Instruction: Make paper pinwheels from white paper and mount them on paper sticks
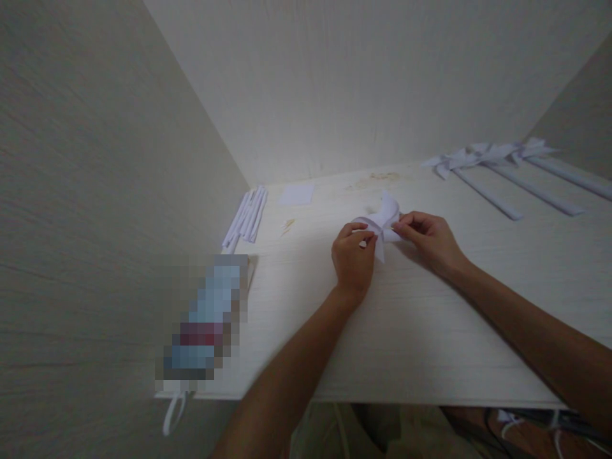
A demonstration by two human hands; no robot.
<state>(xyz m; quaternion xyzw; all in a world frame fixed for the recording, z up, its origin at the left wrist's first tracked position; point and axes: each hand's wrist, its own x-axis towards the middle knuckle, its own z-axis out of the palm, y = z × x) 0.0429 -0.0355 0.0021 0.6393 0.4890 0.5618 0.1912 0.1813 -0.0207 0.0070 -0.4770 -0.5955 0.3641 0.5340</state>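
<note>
Together, both hands [382, 245] pinch a folded white paper piece [385, 220].

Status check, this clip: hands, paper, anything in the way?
Left hand and right hand both pinch the folded paper, over the table. Nothing blocks them. Rolled sticks far left, pinwheels far right.

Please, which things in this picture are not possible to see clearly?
Head view, left: pixelated blue and red block; the blur hides what it is.
Folded white paper piece: its middle is covered by fingers of the left hand and the right hand.
White paper pinwheels on rolled sticks: the farthest stick is cut off by the right edge.
Small tan bits near the white rolled paper sticks: too small to identify.
</note>
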